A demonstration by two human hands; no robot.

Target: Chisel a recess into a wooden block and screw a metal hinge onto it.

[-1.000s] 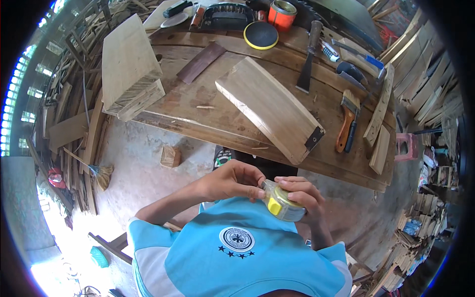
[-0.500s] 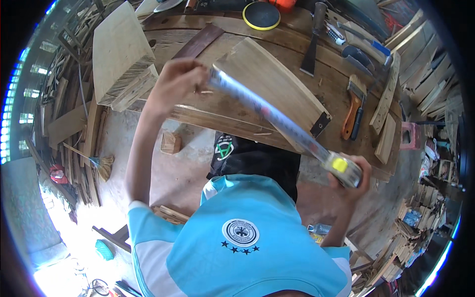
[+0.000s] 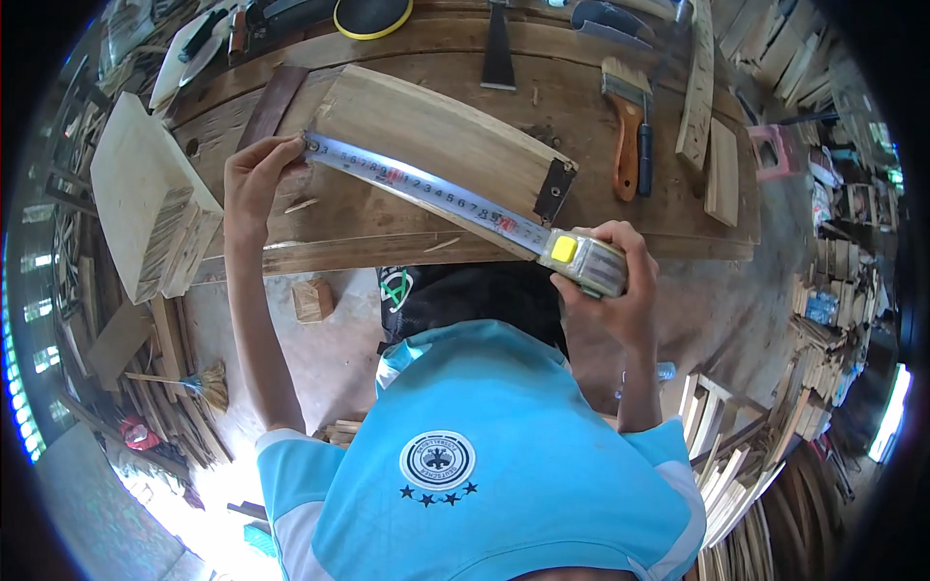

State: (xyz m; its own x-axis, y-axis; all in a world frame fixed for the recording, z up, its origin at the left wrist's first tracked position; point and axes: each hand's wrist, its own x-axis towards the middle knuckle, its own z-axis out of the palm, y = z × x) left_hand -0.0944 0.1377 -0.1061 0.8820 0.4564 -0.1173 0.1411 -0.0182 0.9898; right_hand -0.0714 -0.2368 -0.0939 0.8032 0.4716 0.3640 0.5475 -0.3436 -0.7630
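Head view shows a person in a blue shirt (image 3: pixel 484 474) leaning over a wooden bench (image 3: pixel 387 232). A long board (image 3: pixel 436 131) lies slanted on the bench, and everything else sits around that board.

A tape (image 3: pixel 426 189) runs along the near edge of the board, from its left end to just past its right end. It lies flat on the wood so the marks can be read against the edge.

The left hand (image 3: pixel 254 179) is at the left end of the board. Its fingertips are pinched together on the tape's tip, pressing it at the corner so it does not slip.

The right hand (image 3: pixel 615 286) is just past the right end of the board, off the bench edge. Its fingers are wrapped tight around the tape case (image 3: pixel 586 261), which is grey with a yellow button. It looks like the hand pulls back a bit to keep the tape straight.

A dark metal plate (image 3: pixel 554 191) sits on the right end of the board. Beyond the board, farther from the person, lie a brush (image 3: pixel 625 126) with an orange handle, a dark chisel (image 3: pixel 498 53) and a round black pad (image 3: pixel 373 15) with a yellow rim. Left of the board stands a pale wood block (image 3: pixel 145 203). Below the board, on the floor, is a small wood cube (image 3: pixel 313 300).
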